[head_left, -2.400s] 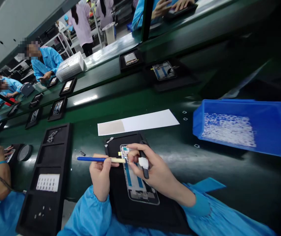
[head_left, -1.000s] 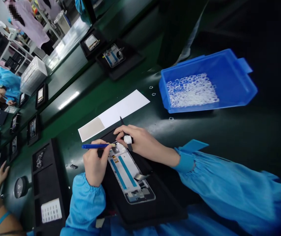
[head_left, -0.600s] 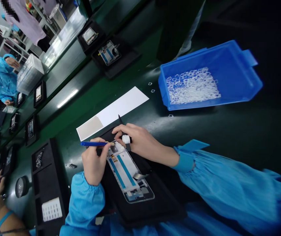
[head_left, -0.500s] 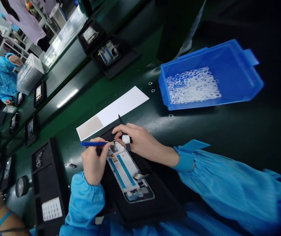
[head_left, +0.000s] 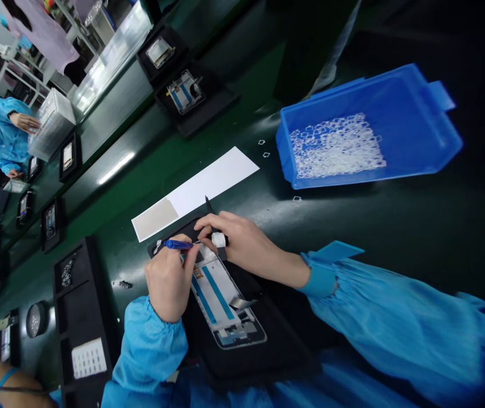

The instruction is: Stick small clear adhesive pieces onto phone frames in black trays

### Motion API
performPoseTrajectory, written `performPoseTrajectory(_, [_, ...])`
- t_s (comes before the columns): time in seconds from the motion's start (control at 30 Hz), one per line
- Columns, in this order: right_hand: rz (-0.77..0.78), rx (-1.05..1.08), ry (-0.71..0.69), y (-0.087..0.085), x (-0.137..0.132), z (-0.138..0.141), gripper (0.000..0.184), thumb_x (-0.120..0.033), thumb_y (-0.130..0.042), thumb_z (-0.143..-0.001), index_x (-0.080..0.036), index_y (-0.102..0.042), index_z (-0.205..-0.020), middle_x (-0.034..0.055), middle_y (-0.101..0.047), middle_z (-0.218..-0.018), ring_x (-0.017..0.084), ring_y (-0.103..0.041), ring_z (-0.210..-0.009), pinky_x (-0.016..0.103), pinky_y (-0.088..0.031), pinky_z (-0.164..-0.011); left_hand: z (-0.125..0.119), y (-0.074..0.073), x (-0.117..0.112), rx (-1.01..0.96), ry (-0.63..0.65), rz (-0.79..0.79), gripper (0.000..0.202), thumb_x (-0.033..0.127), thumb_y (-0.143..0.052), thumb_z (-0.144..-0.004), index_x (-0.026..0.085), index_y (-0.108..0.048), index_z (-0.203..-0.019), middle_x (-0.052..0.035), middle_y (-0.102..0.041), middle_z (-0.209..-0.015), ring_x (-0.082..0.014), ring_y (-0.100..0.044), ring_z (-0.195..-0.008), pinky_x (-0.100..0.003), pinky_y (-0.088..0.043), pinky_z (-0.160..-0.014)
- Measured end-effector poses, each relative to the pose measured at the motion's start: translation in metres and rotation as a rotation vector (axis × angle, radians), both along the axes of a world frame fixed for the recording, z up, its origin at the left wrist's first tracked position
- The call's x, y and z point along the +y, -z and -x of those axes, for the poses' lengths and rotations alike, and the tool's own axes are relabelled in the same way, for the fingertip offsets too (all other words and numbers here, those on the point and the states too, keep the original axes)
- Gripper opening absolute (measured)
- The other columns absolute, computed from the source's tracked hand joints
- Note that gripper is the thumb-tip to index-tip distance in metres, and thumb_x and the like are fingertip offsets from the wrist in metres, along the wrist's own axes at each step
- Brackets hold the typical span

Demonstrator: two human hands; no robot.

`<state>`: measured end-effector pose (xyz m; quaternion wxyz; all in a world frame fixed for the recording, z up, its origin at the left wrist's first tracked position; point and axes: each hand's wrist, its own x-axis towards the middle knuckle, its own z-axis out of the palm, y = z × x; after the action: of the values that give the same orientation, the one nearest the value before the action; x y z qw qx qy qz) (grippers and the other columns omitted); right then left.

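Observation:
A phone frame (head_left: 225, 306) with blue strips lies in a black foam tray (head_left: 263, 357) in front of me. My left hand (head_left: 168, 283) is closed round a blue-handled tool (head_left: 177, 244), its tip at the frame's top end. My right hand (head_left: 236, 241) is closed round black tweezers (head_left: 208, 205) with a white wrap on the grip, fingers resting at the same top end of the frame. What lies under the fingertips is hidden.
A white paper strip (head_left: 195, 192) lies just beyond the tray. A blue bin (head_left: 421, 130) of small white parts stands at the right. A black compartment tray (head_left: 81, 328) sits at the left. Further trays with phones line the green belt (head_left: 149, 164). Co-workers in blue coats work at the far left.
My left hand has turned the blue tool so less of its handle shows, and shifted slightly right. The right hand has stayed at the frame's top. The view has tilted since the oldest frame.

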<state>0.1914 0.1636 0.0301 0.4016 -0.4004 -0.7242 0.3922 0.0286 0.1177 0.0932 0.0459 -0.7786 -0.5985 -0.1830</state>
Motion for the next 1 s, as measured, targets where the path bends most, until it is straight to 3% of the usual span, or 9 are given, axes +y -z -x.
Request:
performPoseTrajectory(0.33, [0.03,-0.027,-0.011,-0.002,0.0,0.0,0.021,-0.012,-0.059,-0.083,-0.024,-0.059,-0.1,0.0002,-0.068,-0.081,0.019,-0.058,-0.077,0.028,-0.04,-0.062,0.002,0.002,0.002,-0.078,-0.023,0.12,0.015,0.033,-0.056,-0.093,0.019,-0.062,-0.092,-0.0039,-0.073,-0.087,-0.0149,-0.069,-0.07,-0.023,-0.049,-0.062])
performPoseTrajectory(0.47, [0.037,-0.043,-0.043,-0.008,0.0,-0.002,0.02,-0.01,-0.056,-0.083,-0.023,-0.059,-0.098,0.0004,-0.069,-0.083,0.019,-0.057,-0.078,0.028,-0.041,-0.063,0.007,0.01,0.0,-0.392,-0.105,0.113,0.012,0.031,-0.062,-0.088,0.019,-0.061,-0.085,-0.002,-0.07,-0.082,-0.0137,-0.068,-0.07,-0.022,-0.052,-0.065])
performPoseTrajectory(0.6, [-0.021,-0.065,-0.044,-0.01,-0.002,-0.001,0.025,-0.002,-0.052,-0.079,-0.022,-0.06,-0.092,0.0013,-0.069,-0.086,0.018,-0.055,-0.075,0.027,-0.039,-0.061,0.019,0.01,-0.01,-0.731,-0.237,-0.032,0.01,0.028,-0.06,-0.088,0.019,-0.056,-0.086,-0.0018,-0.068,-0.082,-0.0143,-0.069,-0.074,-0.024,-0.055,-0.068])
performPoseTrajectory(0.67, [-0.054,-0.07,-0.039,-0.009,-0.004,0.0,0.029,0.001,-0.052,-0.077,-0.022,-0.06,-0.092,0.0008,-0.068,-0.082,0.018,-0.054,-0.073,0.027,-0.038,-0.06,0.025,0.007,-0.018,-0.789,-0.22,-0.123,0.005,0.024,-0.054,-0.092,0.019,-0.053,-0.089,-0.002,-0.067,-0.084,-0.0151,-0.069,-0.079,-0.028,-0.055,-0.074])
performPoseTrajectory(0.77, [-0.077,-0.073,-0.049,-0.008,-0.005,0.002,0.029,0.001,-0.052,-0.076,-0.022,-0.06,-0.092,0.0009,-0.068,-0.081,0.018,-0.053,-0.073,0.027,-0.039,-0.06,0.032,0.004,-0.03,-0.617,-0.08,-0.147,0.013,0.017,-0.044,-0.094,0.02,-0.055,-0.089,-0.001,-0.063,-0.079,-0.0134,-0.064,-0.073,-0.027,-0.051,-0.071])
performPoseTrajectory(0.9, [-0.055,-0.093,-0.048,-0.007,-0.005,0.003,0.019,-0.006,-0.054,-0.079,-0.022,-0.06,-0.088,0.0038,-0.07,-0.09,0.018,-0.056,-0.073,0.028,-0.042,-0.06,0.028,0.01,-0.037,-0.049,0.082,-0.025,0.023,0.012,-0.047,-0.09,0.02,-0.066,-0.099,-0.0004,-0.057,-0.068,-0.0139,-0.054,-0.06,-0.026,-0.041,-0.057])
performPoseTrajectory(1.0, [-0.038,-0.096,-0.037,-0.007,-0.005,0.002,0.013,-0.012,-0.055,-0.083,-0.022,-0.061,-0.088,0.0056,-0.069,-0.092,0.019,-0.059,-0.075,0.03,-0.045,-0.063,0.021,0.019,-0.035,0.224,0.112,-0.031,0.028,0.012,-0.051,-0.089,0.021,-0.068,-0.109,0.0001,-0.055,-0.064,-0.015,-0.052,-0.058,-0.03,-0.036,-0.054])
